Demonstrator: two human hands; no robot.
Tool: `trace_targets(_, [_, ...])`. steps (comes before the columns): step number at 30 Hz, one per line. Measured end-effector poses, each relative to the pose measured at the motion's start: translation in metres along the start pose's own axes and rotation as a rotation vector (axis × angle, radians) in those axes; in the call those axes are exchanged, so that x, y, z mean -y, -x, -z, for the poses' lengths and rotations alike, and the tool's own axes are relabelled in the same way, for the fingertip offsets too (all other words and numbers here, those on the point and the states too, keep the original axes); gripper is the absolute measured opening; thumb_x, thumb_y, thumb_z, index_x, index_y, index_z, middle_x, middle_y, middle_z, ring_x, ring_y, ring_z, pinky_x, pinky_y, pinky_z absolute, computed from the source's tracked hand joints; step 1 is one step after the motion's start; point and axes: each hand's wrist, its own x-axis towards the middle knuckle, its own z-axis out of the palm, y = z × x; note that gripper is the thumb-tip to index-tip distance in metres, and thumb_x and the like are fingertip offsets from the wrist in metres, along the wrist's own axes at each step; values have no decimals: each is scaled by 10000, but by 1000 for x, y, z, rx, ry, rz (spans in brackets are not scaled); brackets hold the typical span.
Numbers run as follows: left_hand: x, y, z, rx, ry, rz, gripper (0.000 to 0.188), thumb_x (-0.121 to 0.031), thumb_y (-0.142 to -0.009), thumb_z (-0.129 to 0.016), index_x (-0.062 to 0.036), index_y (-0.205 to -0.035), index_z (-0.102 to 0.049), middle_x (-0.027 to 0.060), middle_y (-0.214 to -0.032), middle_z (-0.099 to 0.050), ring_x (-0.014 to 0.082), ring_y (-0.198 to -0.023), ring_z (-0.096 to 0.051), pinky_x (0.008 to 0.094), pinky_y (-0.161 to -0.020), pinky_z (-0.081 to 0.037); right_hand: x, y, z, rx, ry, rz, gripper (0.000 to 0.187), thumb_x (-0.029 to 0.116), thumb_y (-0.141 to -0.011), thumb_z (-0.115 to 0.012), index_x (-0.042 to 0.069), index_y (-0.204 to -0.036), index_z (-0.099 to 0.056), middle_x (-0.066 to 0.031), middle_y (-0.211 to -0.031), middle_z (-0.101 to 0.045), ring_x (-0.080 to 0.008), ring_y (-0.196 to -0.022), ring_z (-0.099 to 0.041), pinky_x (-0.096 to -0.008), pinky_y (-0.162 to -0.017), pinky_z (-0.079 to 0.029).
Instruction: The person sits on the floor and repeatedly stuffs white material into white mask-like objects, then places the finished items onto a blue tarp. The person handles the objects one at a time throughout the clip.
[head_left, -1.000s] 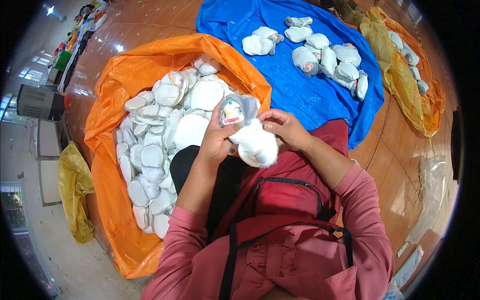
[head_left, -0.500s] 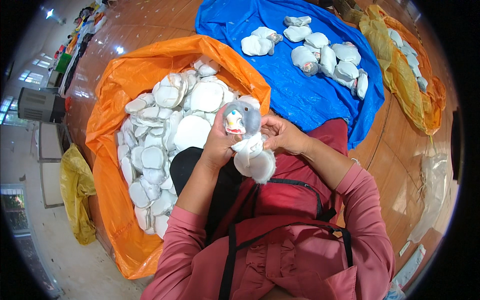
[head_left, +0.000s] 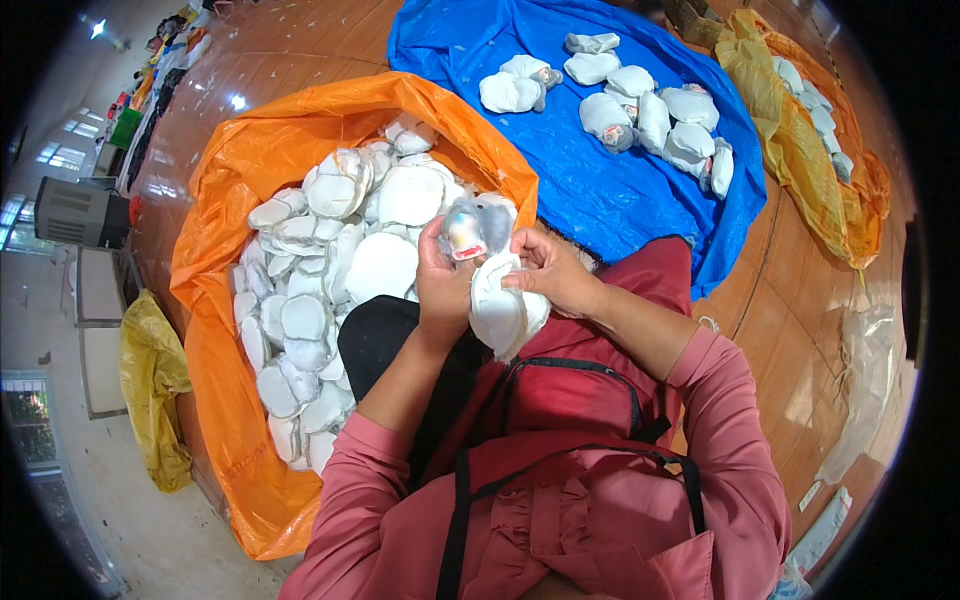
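Observation:
Over my lap I hold a small grey-and-white plush toy (head_left: 495,310) with both hands. Its grey upper part, with a pale patch marked in yellow, blue and red, rests in my left hand (head_left: 438,290), whose fingers curl round it. My right hand (head_left: 558,278) pinches the white cloth edge just below the grey part. The white lower part hangs down between the two hands. Close by on the left, an orange sack (head_left: 225,400) lies opened, heaped with white rounded cloth pieces (head_left: 305,318).
Beyond my hands a blue sheet (head_left: 540,150) carries several white stuffed pieces (head_left: 655,122). A yellow-and-orange sack (head_left: 790,150) with more pieces lies at far right. A yellow bag (head_left: 155,385) is at left, clear plastic (head_left: 862,380) at right, on the tiled floor (head_left: 800,330).
The white lower part of the toy has turned and shifted slightly left, now showing its cloth side. My right hand has moved a little inward, onto the cloth edge.

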Motion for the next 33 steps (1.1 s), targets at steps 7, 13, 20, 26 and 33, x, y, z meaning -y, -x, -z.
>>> trace_targets(7, [9, -3, 4, -84, -94, -45, 589, 98, -844, -597, 11, -1338, -288, 169, -1159, -541, 194, -1006, -578, 319, -867, -503, 8, -7, -2, -76, 55, -85, 311, 30, -818, -728, 76, -1028, -504, -20, -962, -592, -101, -884, -580, -243, -787, -492])
trace_targets(13, [4, -8, 3, -54, -149, 35, 588, 88, -861, -577, 14, -1355, -269, 176, -1158, -546, 204, -1003, -589, 320, -857, -511, 5, -8, 2, -95, 35, -128, 293, 32, -814, -730, 81, -998, -507, -22, -942, -602, -100, -844, -592, -241, -733, -505])
trace_targets(20, [5, -13, 5, -41, -130, 189, 542, 25, -896, -577, -5, -1347, -276, 133, -1122, -558, 173, -962, -591, 274, -794, -510, 8, -6, 9, -183, 141, -87, 271, 45, -791, -756, 81, -940, -532, -6, -893, -596, -82, -805, -570, -224, -700, -484])
trace_targets(26, [28, -9, 25, -71, -280, 244, 245, -89, -929, -592, 4, -1146, -523, 81, -1012, -568, 105, -871, -548, 207, -728, -454, -2, -10, 13, -280, 227, 1, 265, 40, -776, -770, 57, -947, -568, 9, -875, -588, -67, -778, -535, -206, -697, -456])
trace_targets(33, [17, -7, 20, 67, -476, -64, 152, -96, -877, -666, 24, -969, -647, 63, -977, -593, 125, -924, -550, 248, -828, -442, 1, -9, 9, -371, 265, 11, 261, 48, -778, -774, 40, -964, -592, 13, -871, -592, -60, -765, -524, -190, -680, -442])
